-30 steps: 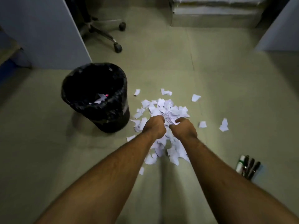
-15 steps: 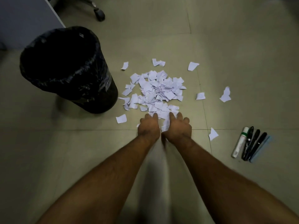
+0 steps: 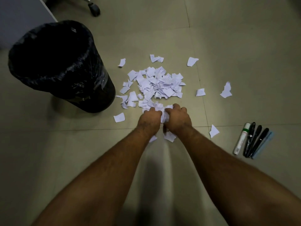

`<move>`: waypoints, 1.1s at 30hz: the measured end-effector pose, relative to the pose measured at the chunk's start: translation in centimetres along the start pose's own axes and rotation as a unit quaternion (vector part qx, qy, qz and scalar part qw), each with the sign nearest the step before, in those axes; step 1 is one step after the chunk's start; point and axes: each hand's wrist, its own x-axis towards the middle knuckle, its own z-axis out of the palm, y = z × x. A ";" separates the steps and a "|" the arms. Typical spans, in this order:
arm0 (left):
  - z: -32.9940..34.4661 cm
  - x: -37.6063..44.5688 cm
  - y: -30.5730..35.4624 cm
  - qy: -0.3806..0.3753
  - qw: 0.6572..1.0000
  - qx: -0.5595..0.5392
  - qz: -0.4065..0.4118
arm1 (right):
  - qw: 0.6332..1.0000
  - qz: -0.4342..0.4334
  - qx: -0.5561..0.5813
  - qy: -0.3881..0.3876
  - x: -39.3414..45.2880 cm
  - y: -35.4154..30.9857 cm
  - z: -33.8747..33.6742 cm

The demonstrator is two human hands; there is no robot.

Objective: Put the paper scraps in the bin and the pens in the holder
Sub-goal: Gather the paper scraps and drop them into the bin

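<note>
Both hands curl around a shared bunch of crumpled white paper scraps [image 3: 162, 114] at the near edge of the pile: the left hand [image 3: 149, 119] grips it from one side, the right hand [image 3: 178, 118] from the other, knuckles up, with paper showing between them and a few pieces poking out beneath the wrists. The main heap of torn white paper [image 3: 156, 85], some pieces printed with text, lies on the pale tiled floor [image 3: 244, 46] just beyond the hands, with loose bits scattered around it. The round black bin lined with a black plastic bag [image 3: 61, 67] stands upright just left of the heap. Off to the right, well apart from the pile, a white marker with a green band [image 3: 241, 139] and several dark pens [image 3: 254, 141] lie side by side on the floor. A chair castor [image 3: 94, 8] shows at the top.
</note>
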 end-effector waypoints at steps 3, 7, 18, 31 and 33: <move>2.1 -1.5 -0.3 0.099 0.995 0.022 -0.014 | 0.996 -0.022 0.017 0.083 -1.6 0.3 1.9; 1.7 -1.3 -0.7 0.135 0.989 0.008 -0.060 | 0.993 0.002 0.046 0.106 -1.9 -0.1 2.1; 1.8 -1.7 0.8 0.095 0.994 -0.061 -0.010 | 0.980 0.055 0.187 0.047 -1.3 -1.3 1.7; -3.3 -1.7 -2.0 0.167 0.943 -0.241 -0.158 | 0.888 0.185 0.386 0.170 -1.2 -2.2 -1.0; -5.5 -1.7 -2.6 0.191 0.938 -0.244 -0.158 | 0.870 0.172 0.423 0.185 -0.7 -3.1 -2.6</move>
